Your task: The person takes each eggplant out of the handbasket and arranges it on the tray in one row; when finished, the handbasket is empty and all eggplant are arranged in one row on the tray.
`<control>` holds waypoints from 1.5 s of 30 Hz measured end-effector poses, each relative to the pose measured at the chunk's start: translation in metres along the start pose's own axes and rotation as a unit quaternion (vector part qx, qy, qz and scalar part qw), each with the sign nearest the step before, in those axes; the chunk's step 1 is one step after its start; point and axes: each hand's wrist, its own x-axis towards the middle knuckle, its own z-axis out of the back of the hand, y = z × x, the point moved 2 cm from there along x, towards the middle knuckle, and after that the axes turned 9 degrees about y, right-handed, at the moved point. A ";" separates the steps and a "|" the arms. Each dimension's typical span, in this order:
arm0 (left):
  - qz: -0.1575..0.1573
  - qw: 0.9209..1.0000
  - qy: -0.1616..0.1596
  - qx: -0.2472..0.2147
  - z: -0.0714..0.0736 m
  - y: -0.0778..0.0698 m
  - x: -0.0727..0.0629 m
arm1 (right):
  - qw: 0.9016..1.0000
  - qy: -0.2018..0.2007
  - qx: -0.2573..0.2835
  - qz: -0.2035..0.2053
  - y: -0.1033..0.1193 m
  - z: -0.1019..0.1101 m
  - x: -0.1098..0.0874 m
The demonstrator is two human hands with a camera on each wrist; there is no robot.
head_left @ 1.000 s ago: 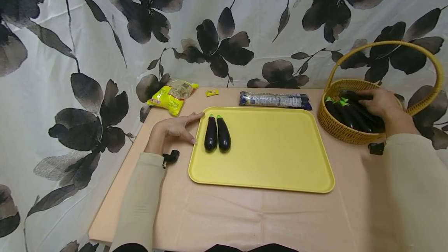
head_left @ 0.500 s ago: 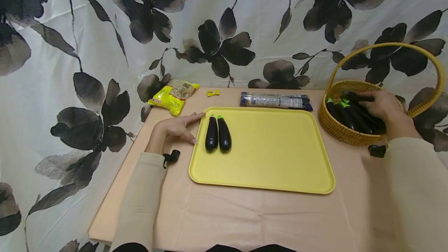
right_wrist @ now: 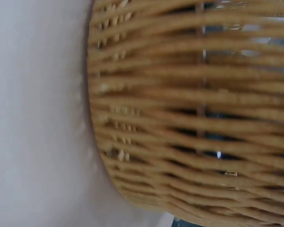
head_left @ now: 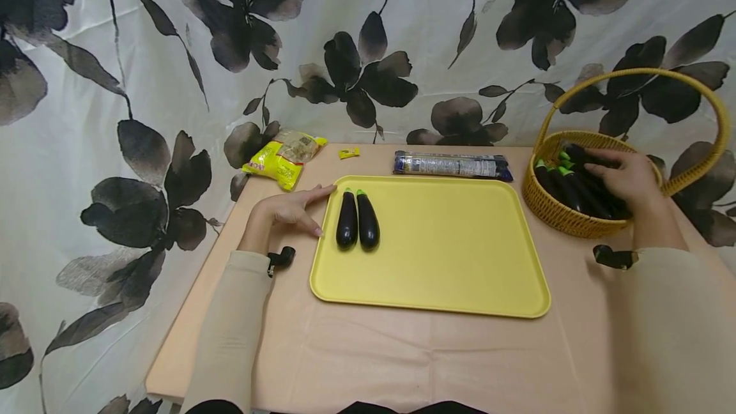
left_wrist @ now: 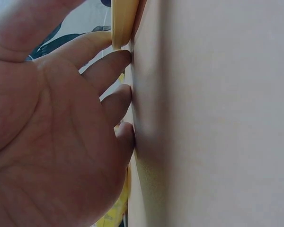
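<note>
My left hand [head_left: 290,208] rests at the left edge of the yellow tray [head_left: 448,273], fingers extended and touching its rim; in the left wrist view the fingertips meet the table beside the tray edge. Two dark eggplants [head_left: 368,222] with green tops lie side by side at the tray's left end. Over the wicker basket [head_left: 575,225], my right hand [head_left: 629,177] pinches an eggplant [head_left: 577,152] among several others inside. Its fingertips are partly hidden. Only the woven wall of the basket [right_wrist: 180,104] fills most of the right wrist view.
Behind the tray lies a long dark-blue package [head_left: 451,165]. A yellow bag [head_left: 284,158] and a small yellow packet [head_left: 348,153] are at the table's back left. The basket's tall handle [head_left: 650,71] arches above it. A floral curtain [head_left: 437,24] hangs behind.
My right hand has shifted slightly within the basket, its wrist turning, and the pinched eggplant has tilted so its green top shows. The left hand and the tray have stayed put.
</note>
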 end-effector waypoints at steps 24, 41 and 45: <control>-0.004 1.000 0.002 -0.004 0.001 0.001 0.002 | 0.936 -0.072 0.344 0.032 0.040 -0.025 -0.038; -0.005 1.000 0.006 -0.008 0.001 0.001 0.001 | 0.889 -0.019 0.427 0.165 0.077 -0.034 -0.053; -0.005 1.000 0.006 -0.008 0.001 0.002 0.001 | 0.886 -0.001 0.419 0.199 0.093 -0.042 -0.054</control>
